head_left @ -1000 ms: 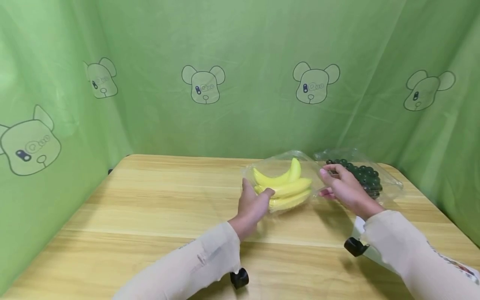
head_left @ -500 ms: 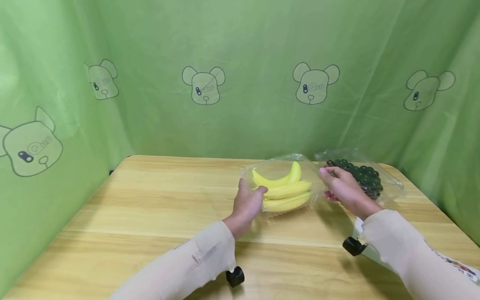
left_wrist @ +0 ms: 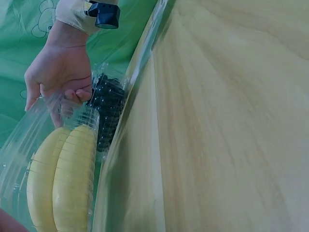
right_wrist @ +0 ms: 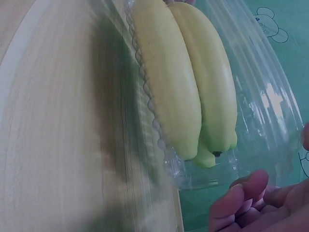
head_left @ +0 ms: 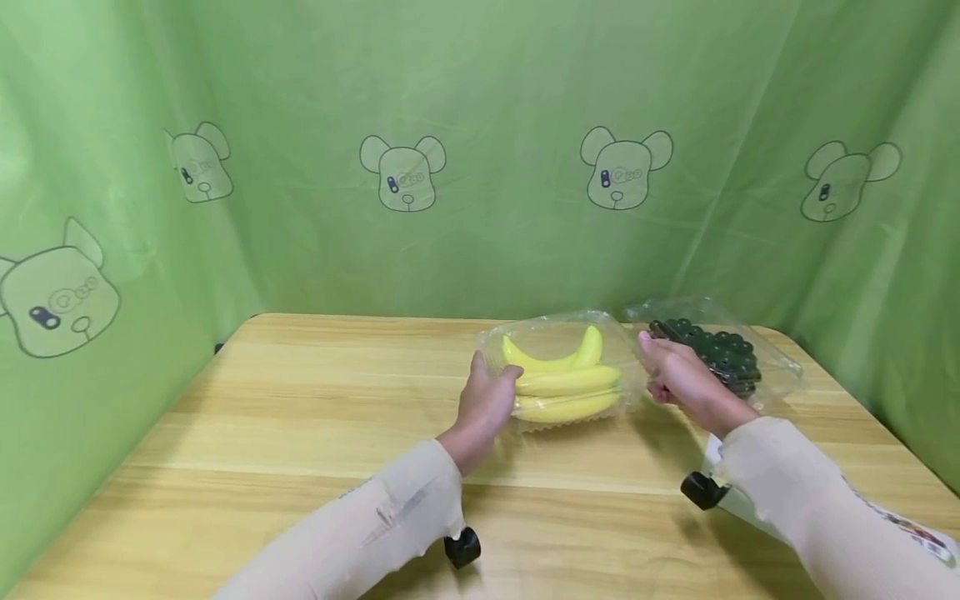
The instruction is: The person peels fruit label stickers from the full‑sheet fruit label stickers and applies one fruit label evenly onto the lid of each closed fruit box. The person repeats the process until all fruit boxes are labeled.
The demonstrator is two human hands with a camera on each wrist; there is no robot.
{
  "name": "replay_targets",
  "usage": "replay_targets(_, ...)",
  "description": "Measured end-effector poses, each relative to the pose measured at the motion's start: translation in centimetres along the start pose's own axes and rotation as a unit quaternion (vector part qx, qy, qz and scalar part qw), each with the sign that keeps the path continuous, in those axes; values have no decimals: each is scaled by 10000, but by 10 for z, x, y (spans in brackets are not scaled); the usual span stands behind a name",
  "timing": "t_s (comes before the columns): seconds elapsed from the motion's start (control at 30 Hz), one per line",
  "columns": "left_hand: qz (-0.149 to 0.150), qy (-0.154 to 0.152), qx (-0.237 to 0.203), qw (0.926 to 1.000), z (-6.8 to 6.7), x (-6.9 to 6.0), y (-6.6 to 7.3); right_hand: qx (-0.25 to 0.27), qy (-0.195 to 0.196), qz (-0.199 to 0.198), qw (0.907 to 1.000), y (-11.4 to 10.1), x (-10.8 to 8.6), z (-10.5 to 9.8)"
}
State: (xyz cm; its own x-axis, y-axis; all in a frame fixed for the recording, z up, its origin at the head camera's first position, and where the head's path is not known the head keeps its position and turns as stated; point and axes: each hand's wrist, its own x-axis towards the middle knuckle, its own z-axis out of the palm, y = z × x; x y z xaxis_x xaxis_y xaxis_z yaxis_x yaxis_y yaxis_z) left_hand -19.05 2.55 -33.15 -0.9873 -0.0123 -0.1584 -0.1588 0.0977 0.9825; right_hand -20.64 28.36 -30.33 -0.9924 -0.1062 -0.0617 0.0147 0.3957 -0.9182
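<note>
Gripping from eight o'clock, the left hand (head_left: pixel 482 408) clamps its fingers on a clear box (head_left: pixel 557 332) of bananas (head_left: pixel 566 382) over the surface's (head_left: pixel 337 442) one o'clock, fingers of the right hand (head_left: pixel 686 382) clamp its three-o'clock edge, and dark grapes (head_left: pixel 723 354) lie at two.

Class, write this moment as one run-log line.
left hand: grips clear container | right hand: holds its other end | inside: yellow bananas | nearby: dark grapes in second container
</note>
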Motion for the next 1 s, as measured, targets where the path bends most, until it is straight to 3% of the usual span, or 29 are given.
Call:
replay_targets(0.33, 90, 17, 20, 10000, -6, 6, 2, 326, -245, -79, 9991, -5, 4, 3)
replay_targets(0.6, 146, 26, -9, 9999, -12, 9, 3, 677, -357, 159, 9969, -7, 4, 7)
replay_targets(1.0, 190, -40, 128, 9997, -24, 8, 3, 749, -512, 162, 9957, -5, -2, 14)
